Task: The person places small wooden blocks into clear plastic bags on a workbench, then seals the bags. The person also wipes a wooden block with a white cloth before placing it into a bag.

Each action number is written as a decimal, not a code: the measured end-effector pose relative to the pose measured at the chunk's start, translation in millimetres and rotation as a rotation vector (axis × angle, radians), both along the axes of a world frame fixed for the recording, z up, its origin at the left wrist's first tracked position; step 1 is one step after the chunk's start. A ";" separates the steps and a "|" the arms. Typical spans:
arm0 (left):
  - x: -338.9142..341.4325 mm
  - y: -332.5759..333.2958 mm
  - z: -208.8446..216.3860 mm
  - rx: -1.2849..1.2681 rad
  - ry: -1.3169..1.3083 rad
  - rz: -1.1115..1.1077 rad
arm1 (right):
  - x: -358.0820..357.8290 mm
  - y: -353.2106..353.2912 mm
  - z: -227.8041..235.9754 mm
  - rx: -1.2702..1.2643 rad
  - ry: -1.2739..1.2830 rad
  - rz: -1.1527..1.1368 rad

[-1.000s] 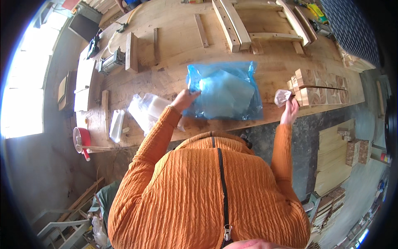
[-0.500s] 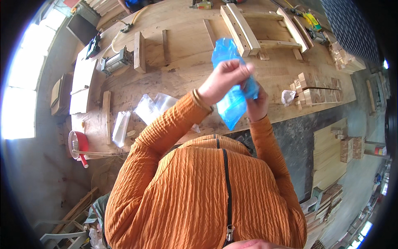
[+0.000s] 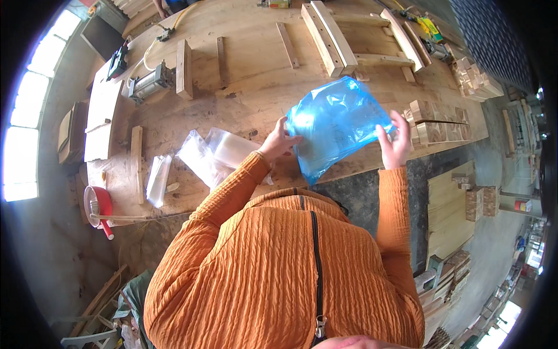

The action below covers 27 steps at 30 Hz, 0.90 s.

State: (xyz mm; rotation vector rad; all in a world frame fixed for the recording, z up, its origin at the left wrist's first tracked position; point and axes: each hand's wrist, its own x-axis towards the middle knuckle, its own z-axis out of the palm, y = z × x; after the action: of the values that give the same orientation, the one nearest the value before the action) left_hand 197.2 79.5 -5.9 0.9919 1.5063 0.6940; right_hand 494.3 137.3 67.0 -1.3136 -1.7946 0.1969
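Observation:
A thin blue plastic bag (image 3: 340,125) is spread out and puffed above the front of the workbench. My left hand (image 3: 279,141) grips its left edge, thumb on the near face and fingers partly behind. At the bag's right corner is my right hand (image 3: 396,144), its thumb and fingers apart on either side of the edge, the thumb seeming to touch the film. Clear plastic bags (image 3: 218,152) lie on the bench beside my left forearm. A folded clear bag (image 3: 158,180) rests farther left.
The wooden workbench (image 3: 244,110) carries wood strips, a metal cylinder (image 3: 152,82) and a joined wooden frame (image 3: 330,39). Stacked wood blocks (image 3: 440,122) stand at its right end. A red dipper (image 3: 103,203) sits at the left front corner. Part of another person (image 3: 177,4) shows at the far edge.
The bunched blue bag has been opened out wide. My hands have moved apart, left hand to its left edge and right hand to its right corner.

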 end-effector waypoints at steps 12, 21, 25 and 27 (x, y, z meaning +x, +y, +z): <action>29.8 9.0 12.7 0.593 0.509 0.140 | 52.2 75.8 -49.4 -0.539 -0.502 -0.241; 119.8 76.7 82.4 0.684 0.767 -0.121 | -2.2 42.8 -3.6 -0.019 -0.023 0.633; 113.3 79.3 120.7 0.731 0.488 -0.107 | -14.3 29.2 41.8 -0.094 -0.084 0.977; 105.9 68.5 131.9 0.733 0.430 -0.183 | -14.1 34.7 43.2 -0.468 0.118 1.041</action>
State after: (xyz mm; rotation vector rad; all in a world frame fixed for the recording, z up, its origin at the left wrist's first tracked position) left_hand 303.0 147.9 125.9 1.9062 1.5121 0.9693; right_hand 480.2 172.0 110.2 -0.4920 -2.2425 1.2831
